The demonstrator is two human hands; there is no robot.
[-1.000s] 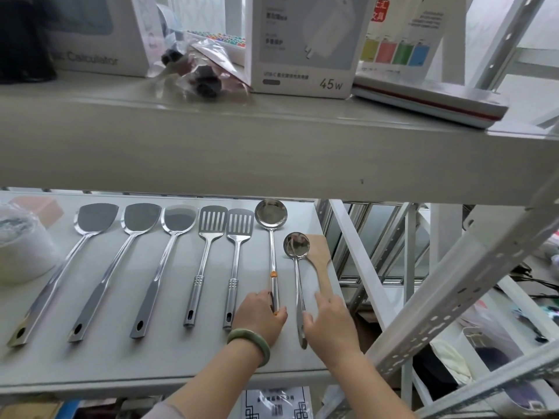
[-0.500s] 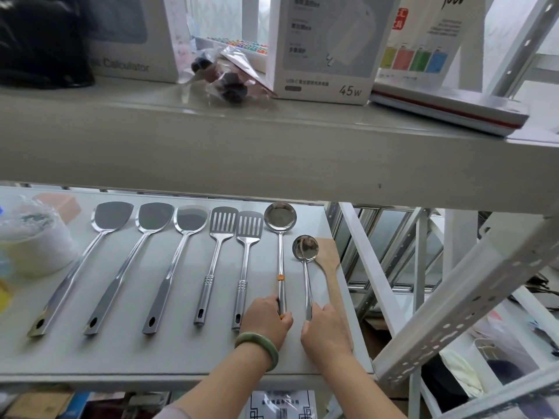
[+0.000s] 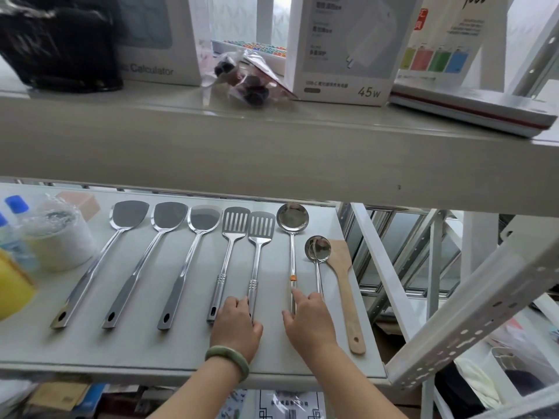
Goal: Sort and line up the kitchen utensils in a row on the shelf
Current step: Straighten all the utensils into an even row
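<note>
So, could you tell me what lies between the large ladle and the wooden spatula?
In the head view, the small ladle lies between the large ladle and wooden spatula.

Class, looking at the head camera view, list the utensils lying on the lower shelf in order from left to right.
Solid turner → second solid turner → rounded spatula → slotted turner → second slotted turner → large ladle → small ladle → wooden spatula.

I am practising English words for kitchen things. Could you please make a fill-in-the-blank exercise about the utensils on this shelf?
1. The utensil farthest right in the row, the spatula, is made of ____.
2. The number of slotted turners in the row is ____.
3. The bracelet is on the ____ hand.
4. The large ladle has a small ____ band on its handle.

Missing words: wood; two; left; orange
</note>
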